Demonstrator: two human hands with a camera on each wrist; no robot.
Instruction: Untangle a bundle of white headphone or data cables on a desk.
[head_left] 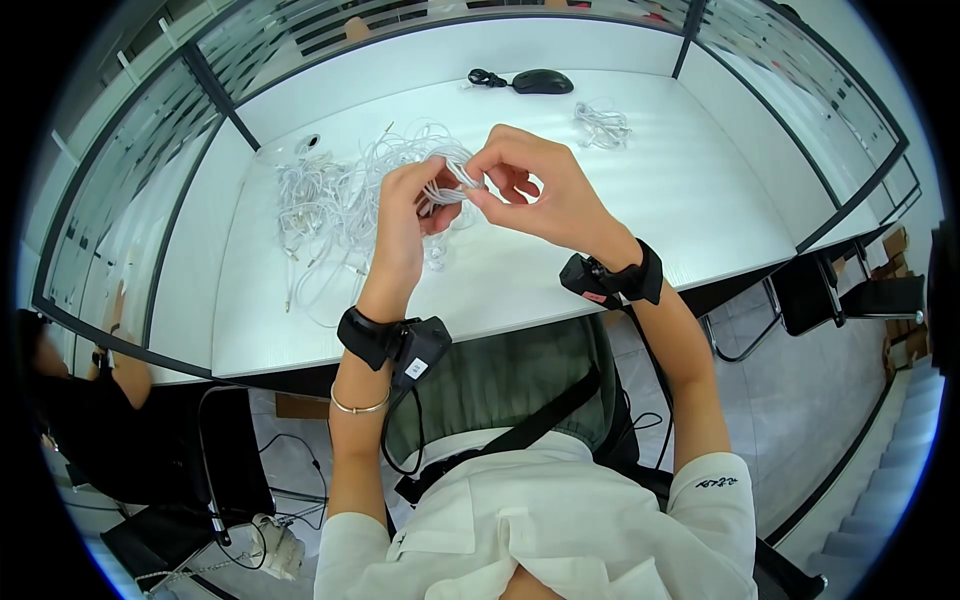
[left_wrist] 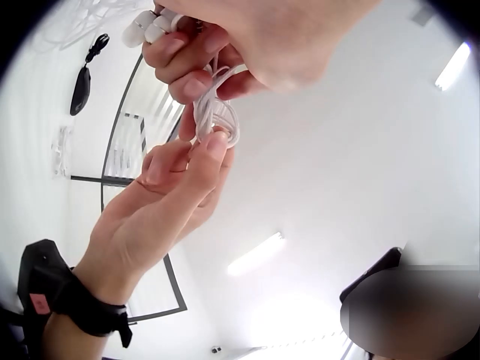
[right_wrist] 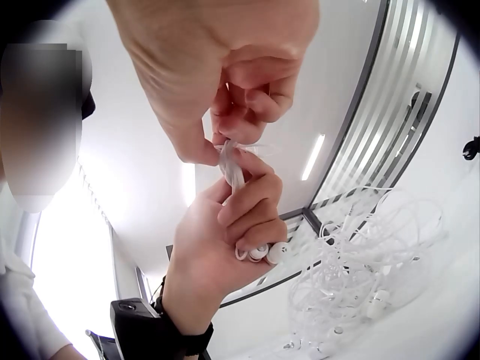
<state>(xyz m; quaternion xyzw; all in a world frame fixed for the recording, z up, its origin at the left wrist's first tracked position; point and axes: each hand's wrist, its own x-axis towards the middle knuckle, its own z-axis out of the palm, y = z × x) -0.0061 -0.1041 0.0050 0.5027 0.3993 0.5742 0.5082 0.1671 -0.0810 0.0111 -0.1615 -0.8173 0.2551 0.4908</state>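
White wired earphones, their cable (head_left: pixel 447 192) gathered in a coil, are held up over the desk between both hands. My left hand (head_left: pixel 403 212) grips one end of the coil with curled fingers. In the right wrist view, white earbuds (right_wrist: pixel 259 253) poke out beneath the left hand's lower fingers. My right hand (head_left: pixel 548 187) pinches the other end of the coil between thumb and fingertips. The left wrist view shows the loop of cable (left_wrist: pixel 217 124) spanning the two hands. Behind and left of the hands spreads a tangled pile of white earphones (head_left: pixel 320 205).
A small bundle of white cable (head_left: pixel 602 126) lies at the right of the white desk (head_left: pixel 700 210). A black mouse (head_left: pixel 542 82) with its cord wound up sits near the back panel. Low partitions border the desk. Another person (head_left: pixel 90 420) sits at the far left.
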